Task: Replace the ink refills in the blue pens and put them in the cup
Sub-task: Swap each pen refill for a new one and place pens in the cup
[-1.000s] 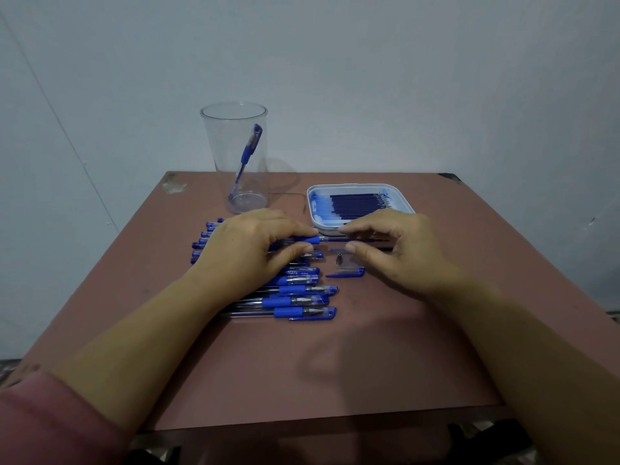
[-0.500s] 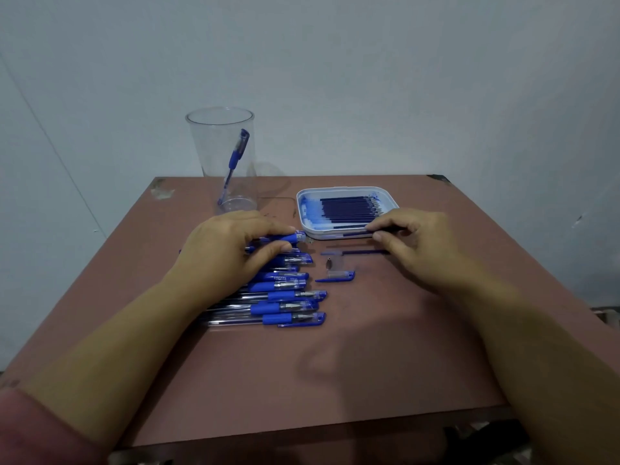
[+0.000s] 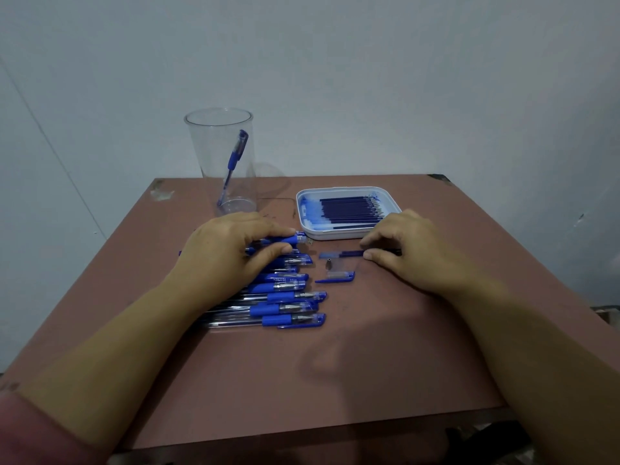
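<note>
Head view of a refill change in progress. The left hand (image 3: 231, 253), at 9 o'clock on the counter (image 3: 369, 364), has its fingers (image 3: 268, 233) and thumb curled round a pen barrel (image 3: 297, 237) whose front end faces 3 o'clock. The right hand (image 3: 412, 253), at 2 o'clock, pinches one end of a dark refill (image 3: 345, 254) between thumb and forefinger. The refill lies flat on the counter and points toward 9 o'clock. Between the hands lie a small metal tip cone (image 3: 329, 263) and a loose cap (image 3: 339, 276). The tray (image 3: 312, 234) of refills sits at 12 o'clock. The cup (image 3: 218, 156) stands at 11 o'clock with one pen (image 3: 236, 159) inside. The other pens (image 3: 288, 297) lie in a row under and beside the left hand.

Likely hazards:
- The thin refill may miss the barrel mouth and bend.
- A brush from either hand could roll the tip cone away.
- The left wrist could scatter the row.
</note>
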